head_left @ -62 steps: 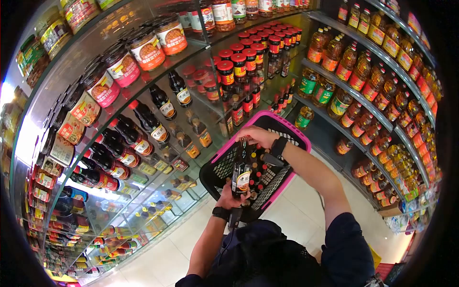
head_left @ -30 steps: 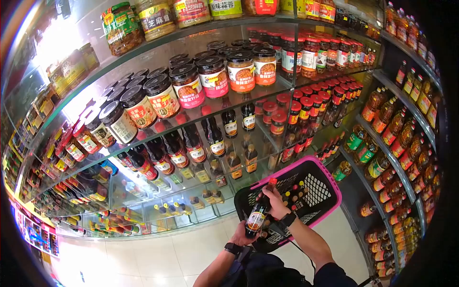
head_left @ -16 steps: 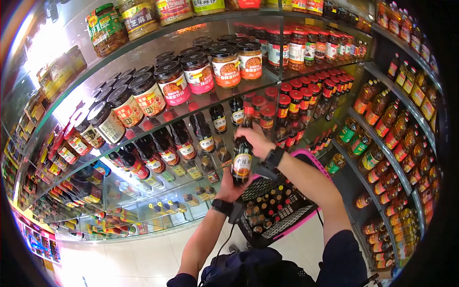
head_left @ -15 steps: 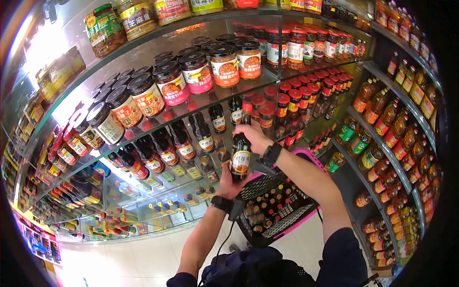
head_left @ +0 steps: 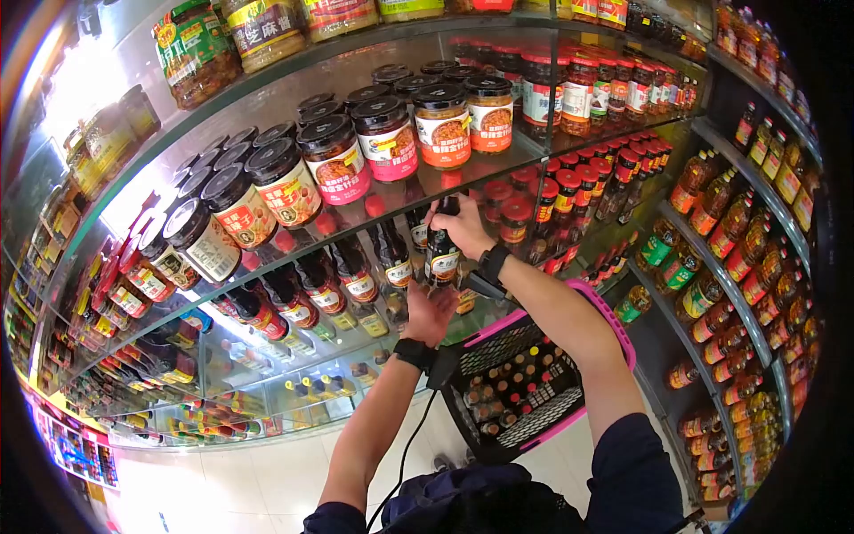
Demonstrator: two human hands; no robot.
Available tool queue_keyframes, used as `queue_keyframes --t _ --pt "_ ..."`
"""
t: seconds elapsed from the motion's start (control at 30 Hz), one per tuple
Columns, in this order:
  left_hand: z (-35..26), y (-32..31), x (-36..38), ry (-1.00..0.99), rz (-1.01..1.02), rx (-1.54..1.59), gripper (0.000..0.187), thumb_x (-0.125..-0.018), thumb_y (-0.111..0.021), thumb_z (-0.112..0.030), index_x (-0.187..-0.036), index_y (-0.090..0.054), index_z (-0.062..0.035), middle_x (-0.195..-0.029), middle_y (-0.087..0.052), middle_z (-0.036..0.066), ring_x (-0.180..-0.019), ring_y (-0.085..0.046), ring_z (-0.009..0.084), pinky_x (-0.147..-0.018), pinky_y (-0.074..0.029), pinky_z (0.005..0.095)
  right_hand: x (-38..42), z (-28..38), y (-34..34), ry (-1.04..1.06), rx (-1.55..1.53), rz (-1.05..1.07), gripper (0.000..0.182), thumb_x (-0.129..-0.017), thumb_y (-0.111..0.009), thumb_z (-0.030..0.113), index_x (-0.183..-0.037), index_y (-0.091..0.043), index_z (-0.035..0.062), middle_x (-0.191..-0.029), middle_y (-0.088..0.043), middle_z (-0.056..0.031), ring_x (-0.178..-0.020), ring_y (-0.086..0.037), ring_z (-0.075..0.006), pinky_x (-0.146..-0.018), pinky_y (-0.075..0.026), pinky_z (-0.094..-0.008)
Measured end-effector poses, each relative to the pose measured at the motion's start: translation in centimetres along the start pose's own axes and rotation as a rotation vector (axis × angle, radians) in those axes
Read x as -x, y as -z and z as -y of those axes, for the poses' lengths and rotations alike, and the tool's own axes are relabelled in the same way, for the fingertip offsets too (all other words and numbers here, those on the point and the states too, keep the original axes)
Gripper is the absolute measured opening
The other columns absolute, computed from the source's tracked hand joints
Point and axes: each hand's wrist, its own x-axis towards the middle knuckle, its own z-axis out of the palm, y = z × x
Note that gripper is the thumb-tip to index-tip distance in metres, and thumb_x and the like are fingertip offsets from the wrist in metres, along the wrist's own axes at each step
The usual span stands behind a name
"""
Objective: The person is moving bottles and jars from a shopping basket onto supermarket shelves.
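A dark bottle with a white label (head_left: 442, 258) stands upright at the front of the shelf with similar dark bottles. My right hand (head_left: 463, 227) is wrapped round its upper part, near the cap. Below and to the left, my left hand (head_left: 431, 313) is at the bottle's base, palm up with the fingers apart; whether it touches the base I cannot tell. Another dark bottle (head_left: 391, 254) stands just left of the held one. Above my hands, jars with black lids (head_left: 443, 129) line the glass shelf.
A black basket with a pink rim (head_left: 614, 311) holds several bottles, below and right of my hands. Red-lidded jars (head_left: 567, 191) stand right of my right hand. Racks of oil bottles (head_left: 712, 222) line the right side. The glass shelf edge (head_left: 338, 233) runs just above the bottles.
Both hands have moved toward the shelf, and the bottle has gone from in front of it to the row of dark bottles. My left hand's fingers have opened from around its lower part.
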Motion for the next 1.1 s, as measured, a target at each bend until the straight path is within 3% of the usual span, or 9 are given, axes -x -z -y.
queue_keyframes --t 0.23,0.5,1.1 --pt "-1.3 0.2 -1.2 0.024 0.11 0.005 0.069 -0.085 -0.025 -0.057 -0.135 -0.009 -0.011 -0.122 -0.041 0.016 -0.108 -0.042 0.0283 -0.091 -0.033 0.0421 -1.5 -1.7 -1.0 -0.024 -0.028 0.043 0.007 -0.063 -0.057 -0.001 -0.068 -0.054 0.001 -0.064 -0.057 -0.0034 -0.059 -0.053 -0.0116 -0.057 -0.042 -0.0252" --pt "-1.4 0.3 -1.8 0.009 0.146 -0.027 0.069 -0.085 -0.019 -0.058 -0.136 0.001 -0.0165 -0.134 -0.026 0.014 -0.12 -0.033 0.0318 -0.097 -0.025 0.0462 -1.9 -2.7 -1.3 -0.067 0.008 0.088 0.006 -0.062 -0.056 -0.003 -0.067 -0.054 0.0001 -0.062 -0.054 -0.0026 -0.057 -0.05 -0.011 -0.054 -0.04 -0.0256" --pt "-1.3 1.1 -3.2 -0.004 0.176 -0.011 0.072 -0.084 -0.018 -0.06 -0.136 0.003 -0.0154 -0.138 -0.019 0.011 -0.124 -0.027 0.0313 -0.1 -0.019 0.0463 -2.5 -4.9 -0.8 -0.114 0.075 0.096 0.01 -0.059 -0.06 0.001 -0.067 -0.054 0.0006 -0.062 -0.054 -0.003 -0.059 -0.052 -0.0127 -0.056 -0.041 -0.0266"
